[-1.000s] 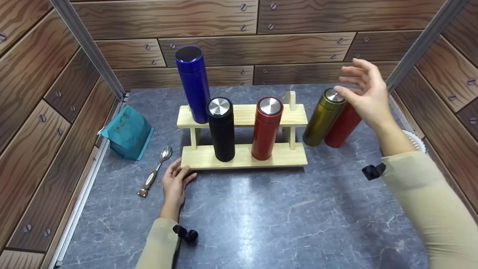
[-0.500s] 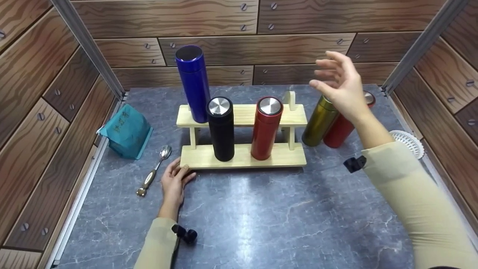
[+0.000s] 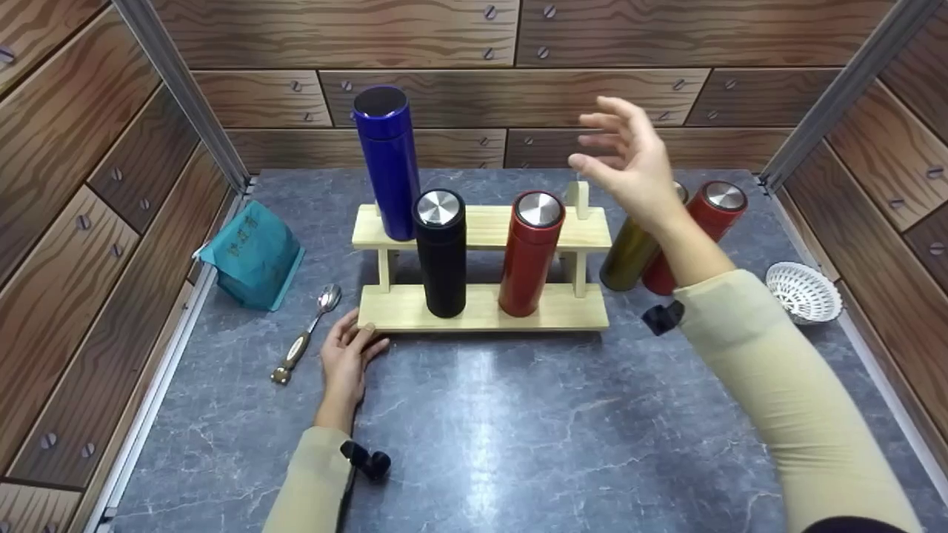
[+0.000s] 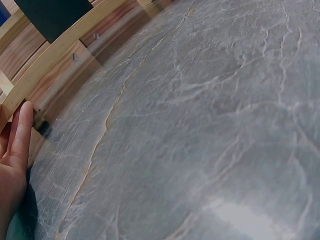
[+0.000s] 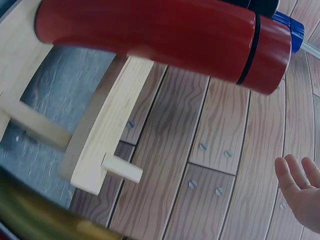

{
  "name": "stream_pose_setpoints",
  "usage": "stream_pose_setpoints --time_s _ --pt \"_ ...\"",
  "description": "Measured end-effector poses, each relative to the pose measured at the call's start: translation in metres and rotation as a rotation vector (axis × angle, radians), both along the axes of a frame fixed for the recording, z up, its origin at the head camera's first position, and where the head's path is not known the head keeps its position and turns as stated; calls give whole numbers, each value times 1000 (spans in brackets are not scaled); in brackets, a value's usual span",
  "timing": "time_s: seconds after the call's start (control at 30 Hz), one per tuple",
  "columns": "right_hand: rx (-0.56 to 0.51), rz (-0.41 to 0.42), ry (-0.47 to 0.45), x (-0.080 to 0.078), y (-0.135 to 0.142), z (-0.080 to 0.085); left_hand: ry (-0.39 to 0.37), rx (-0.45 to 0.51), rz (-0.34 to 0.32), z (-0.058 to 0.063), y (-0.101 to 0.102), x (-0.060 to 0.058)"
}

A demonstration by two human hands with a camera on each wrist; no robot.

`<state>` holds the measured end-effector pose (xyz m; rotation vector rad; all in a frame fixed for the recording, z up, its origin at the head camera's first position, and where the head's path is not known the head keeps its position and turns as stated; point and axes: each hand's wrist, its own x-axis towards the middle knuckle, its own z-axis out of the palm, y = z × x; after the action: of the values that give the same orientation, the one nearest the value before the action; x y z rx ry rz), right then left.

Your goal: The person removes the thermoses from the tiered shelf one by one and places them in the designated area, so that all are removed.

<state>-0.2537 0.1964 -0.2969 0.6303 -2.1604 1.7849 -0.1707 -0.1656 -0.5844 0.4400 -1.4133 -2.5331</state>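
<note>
My left hand (image 3: 344,366) holds the front left corner of a two-tier wooden rack (image 3: 481,322), thumb over the lower shelf's edge. In the left wrist view its fingers (image 4: 21,132) lie against the shelf. A black thermos (image 3: 444,274) and a red thermos (image 3: 527,274) stand on the lower tier, a tall blue thermos (image 3: 391,170) on the upper tier's left end. My right hand (image 3: 633,163) is raised behind the rack's right end, fingers loosely spread and holding nothing. Beneath its wrist stand a gold-green thermos (image 3: 622,263) and a second red thermos (image 3: 718,211), partly hidden by the arm.
A teal pouch (image 3: 255,255) stands on the grey marbled tabletop (image 3: 518,444) at left, beside a spoon (image 3: 296,352) with a decorated handle. At the right edge sits a white woven basket (image 3: 803,292). Wood-patterned panels (image 3: 415,33) enclose the back and sides.
My right hand has moved left, from over the gold-green and red thermoses to behind the rack's right end, uncovering the basket. My left hand stays at the rack's corner.
</note>
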Motion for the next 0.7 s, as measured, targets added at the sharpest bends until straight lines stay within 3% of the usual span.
stream_pose_setpoints --time_s 0.47,0.7 --pt "25 37 6 -9 -38 11 -13 -14 -7 0 -1 -1" --pt "-30 63 -55 5 -67 31 -12 -21 -3 1 -1 -1"
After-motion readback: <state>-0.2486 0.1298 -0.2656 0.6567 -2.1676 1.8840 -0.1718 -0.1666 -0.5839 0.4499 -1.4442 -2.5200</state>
